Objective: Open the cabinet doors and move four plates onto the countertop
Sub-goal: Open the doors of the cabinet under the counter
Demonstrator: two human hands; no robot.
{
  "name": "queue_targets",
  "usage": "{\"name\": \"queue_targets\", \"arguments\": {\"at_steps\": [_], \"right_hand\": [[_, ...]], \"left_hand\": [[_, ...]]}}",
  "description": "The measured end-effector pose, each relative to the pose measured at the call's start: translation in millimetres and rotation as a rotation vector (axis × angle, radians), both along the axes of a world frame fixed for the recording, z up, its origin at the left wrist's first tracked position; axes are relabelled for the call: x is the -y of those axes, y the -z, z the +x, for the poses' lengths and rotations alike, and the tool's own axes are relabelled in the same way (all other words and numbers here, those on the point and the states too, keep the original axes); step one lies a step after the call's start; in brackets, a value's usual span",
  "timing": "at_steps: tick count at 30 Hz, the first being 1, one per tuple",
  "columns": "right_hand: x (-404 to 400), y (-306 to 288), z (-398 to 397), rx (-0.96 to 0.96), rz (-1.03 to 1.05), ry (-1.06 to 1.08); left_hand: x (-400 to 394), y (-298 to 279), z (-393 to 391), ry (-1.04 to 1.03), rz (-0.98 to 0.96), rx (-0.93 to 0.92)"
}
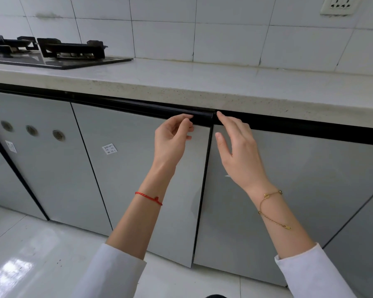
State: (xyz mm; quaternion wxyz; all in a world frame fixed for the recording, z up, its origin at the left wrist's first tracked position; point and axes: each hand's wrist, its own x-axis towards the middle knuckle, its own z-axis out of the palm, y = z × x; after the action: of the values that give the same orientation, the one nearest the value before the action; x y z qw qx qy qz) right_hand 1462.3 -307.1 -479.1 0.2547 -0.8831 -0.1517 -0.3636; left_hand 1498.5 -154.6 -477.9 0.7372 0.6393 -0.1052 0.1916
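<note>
The white sleeves (108, 274) sit nearest the camera, both forearms reaching up to the cabinet doors under the surface (202, 82). The left door (138, 168) already stands slightly ajar, its free edge proud of the right door (289, 190), which looks closed. The left hand (172, 138) curls its fingers over the black handle rail (159, 110) on that door's top edge, a narrow grip holding the rail. The right hand (237, 147) is spread wide, holding nothing, one fingertip at the right door's rail beside the seam. The rail's long axis runs left to right just above both hands. No plates show; presumably they lie behind the doors.
</note>
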Motion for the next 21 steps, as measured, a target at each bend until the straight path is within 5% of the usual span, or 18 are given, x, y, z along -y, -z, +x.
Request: {"name": "queue_targets", "arguments": {"at_steps": [8, 14, 21], "right_hand": [[-15.9, 8.5, -16.4, 0.002, 0.084, -0.142], [-27.7, 17.6, -33.5, 0.034, 0.111, -0.215], [-46.3, 29.9, -54.4, 0.142, 0.089, -0.322]], "left_hand": [[-16.5, 5.1, -32.5, 0.000, 0.041, 0.042], [-18.1, 39.9, -70.4, -0.354, 0.415, 0.324], [-27.4, 76.5, -95.4, -0.450, 0.625, 0.407]]}}
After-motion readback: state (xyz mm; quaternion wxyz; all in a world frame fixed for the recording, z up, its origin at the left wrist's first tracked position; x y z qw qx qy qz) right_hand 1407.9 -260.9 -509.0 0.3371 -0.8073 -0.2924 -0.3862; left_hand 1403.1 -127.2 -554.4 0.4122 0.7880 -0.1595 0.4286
